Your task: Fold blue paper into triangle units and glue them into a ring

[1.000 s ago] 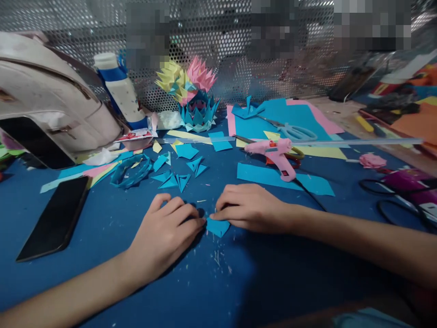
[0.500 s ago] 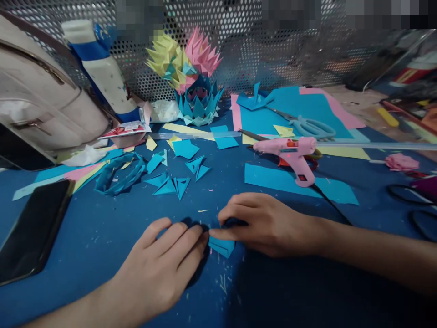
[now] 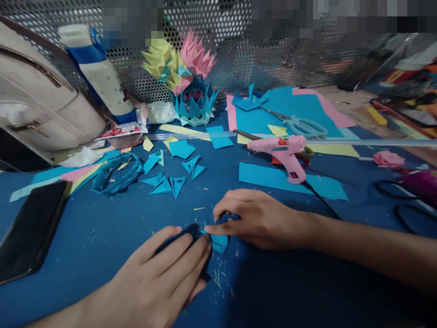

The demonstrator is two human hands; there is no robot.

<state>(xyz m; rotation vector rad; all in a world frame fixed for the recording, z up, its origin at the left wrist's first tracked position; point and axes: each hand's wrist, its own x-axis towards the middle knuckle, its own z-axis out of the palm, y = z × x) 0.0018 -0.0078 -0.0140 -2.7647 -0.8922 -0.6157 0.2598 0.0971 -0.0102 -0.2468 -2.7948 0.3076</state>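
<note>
A small folded blue paper piece (image 3: pixel 220 243) lies on the blue tabletop between my hands, partly covered by fingers. My right hand (image 3: pixel 262 221) pins it down with one extended digit, while its other fingers curl beside it. From the left, my left hand (image 3: pixel 167 269) reaches in with long, slightly spread fingers, its fingertips touching the paper's left edge. Beyond them lie several folded blue paper triangles (image 3: pixel 162 186) and a ring of blue folded paper (image 3: pixel 118 177). A blue paper strip (image 3: pixel 259 173) rests past my right hand.
A pink glue gun (image 3: pixel 290 157) with a trailing cord lies above my right hand, near light-blue-handled scissors (image 3: pixel 303 126). Folded paper flowers (image 3: pixel 194 102) stand at the back. At left are a dark phone (image 3: pixel 34 228), a bottle (image 3: pixel 99 73) and a pale bag (image 3: pixel 44 100).
My left hand has shifted slightly, its fingers spreading and its thumb coming into view. My right hand still presses the folded paper. The whole view has moved a little.
</note>
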